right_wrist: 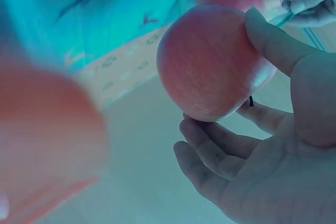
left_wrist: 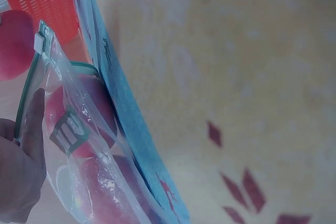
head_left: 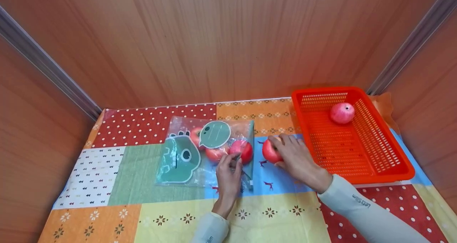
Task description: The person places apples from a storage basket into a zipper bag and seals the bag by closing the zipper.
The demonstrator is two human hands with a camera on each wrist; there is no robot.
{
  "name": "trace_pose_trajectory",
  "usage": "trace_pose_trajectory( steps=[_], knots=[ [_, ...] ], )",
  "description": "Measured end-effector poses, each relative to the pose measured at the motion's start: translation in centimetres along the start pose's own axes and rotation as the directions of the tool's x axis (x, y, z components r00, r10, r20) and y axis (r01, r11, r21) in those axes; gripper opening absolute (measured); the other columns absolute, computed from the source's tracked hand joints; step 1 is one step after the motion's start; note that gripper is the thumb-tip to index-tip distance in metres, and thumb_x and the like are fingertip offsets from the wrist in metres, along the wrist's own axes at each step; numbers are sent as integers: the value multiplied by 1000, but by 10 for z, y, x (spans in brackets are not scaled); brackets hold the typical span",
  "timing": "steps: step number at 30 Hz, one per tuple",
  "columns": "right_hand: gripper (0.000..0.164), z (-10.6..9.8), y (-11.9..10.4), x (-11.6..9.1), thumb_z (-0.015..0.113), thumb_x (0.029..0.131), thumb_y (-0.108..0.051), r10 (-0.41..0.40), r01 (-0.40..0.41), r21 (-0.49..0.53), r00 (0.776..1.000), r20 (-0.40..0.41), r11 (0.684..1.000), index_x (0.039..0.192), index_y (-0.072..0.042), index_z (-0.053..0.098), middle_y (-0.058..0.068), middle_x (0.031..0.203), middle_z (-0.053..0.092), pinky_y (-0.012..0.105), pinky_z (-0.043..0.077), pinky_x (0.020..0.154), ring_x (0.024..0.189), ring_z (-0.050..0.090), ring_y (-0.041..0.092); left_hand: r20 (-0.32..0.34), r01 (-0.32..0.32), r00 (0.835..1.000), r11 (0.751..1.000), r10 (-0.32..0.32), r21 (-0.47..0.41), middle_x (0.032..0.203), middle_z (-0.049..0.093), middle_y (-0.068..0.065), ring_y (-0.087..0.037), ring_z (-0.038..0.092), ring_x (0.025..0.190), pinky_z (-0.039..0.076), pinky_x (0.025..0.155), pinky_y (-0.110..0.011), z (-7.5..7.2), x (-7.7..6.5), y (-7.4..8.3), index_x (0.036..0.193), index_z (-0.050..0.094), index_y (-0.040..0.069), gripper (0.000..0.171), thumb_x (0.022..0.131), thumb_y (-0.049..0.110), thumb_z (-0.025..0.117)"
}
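Note:
A clear zip bag with a green dinosaur print lies flat, with several red apples inside. My left hand pinches the upper layer of the bag's open edge, beside the apple nearest the mouth. The left wrist view shows that layer lifted, with a white zip slider at its end. Just right of the mouth, my right hand holds another red apple between thumb and fingers. A short dark stem shows on it in the right wrist view. This apple is outside the bag.
An orange-red plastic basket with slotted sides stands on the right. One pinkish-red apple sits near its back. A patchwork cloth covers the table. Wood-grain panels rise behind and at both sides.

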State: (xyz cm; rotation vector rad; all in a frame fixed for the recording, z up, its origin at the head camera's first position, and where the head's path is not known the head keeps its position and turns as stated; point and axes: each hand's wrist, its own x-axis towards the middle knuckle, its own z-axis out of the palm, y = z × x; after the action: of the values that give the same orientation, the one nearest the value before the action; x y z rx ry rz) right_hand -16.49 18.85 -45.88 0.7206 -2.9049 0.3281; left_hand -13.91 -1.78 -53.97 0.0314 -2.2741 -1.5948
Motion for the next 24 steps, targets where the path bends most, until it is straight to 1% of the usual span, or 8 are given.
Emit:
trace_pose_trajectory(
  steps=[4,7,15,24],
  knots=[
    [81,9,-5,1,80,71,-29,51,-52,21,998,42,998,139,-17,39,12,124,47,49,39,93,111,42,28,-3,-3,1000,1000,3,0,93,56,6,-7,57,76,52,67,-22,0,0,0,109,65,13,24,85,9,67],
    [82,15,-6,3,80,71,-31,75,-76,25,996,52,997,140,-17,39,11,123,47,48,39,93,109,42,27,1,-1,1000,1000,1,-1,93,56,6,-7,56,76,52,68,-22,0,0,1,110,65,13,25,86,9,66],
    [80,31,-9,10,81,70,-27,91,-95,47,994,68,994,139,-16,41,12,117,49,48,39,91,105,44,28,8,18,1000,1000,-18,-13,94,56,6,-7,57,78,52,69,-22,0,0,0,110,64,13,25,85,9,66],
    [80,42,-16,17,82,68,-27,81,-84,46,995,50,995,137,-14,44,13,115,50,46,39,88,103,44,29,14,16,1000,1000,-15,-21,94,56,7,-7,57,80,52,72,-21,1,-1,-1,109,65,15,25,86,7,66]
  ],
)
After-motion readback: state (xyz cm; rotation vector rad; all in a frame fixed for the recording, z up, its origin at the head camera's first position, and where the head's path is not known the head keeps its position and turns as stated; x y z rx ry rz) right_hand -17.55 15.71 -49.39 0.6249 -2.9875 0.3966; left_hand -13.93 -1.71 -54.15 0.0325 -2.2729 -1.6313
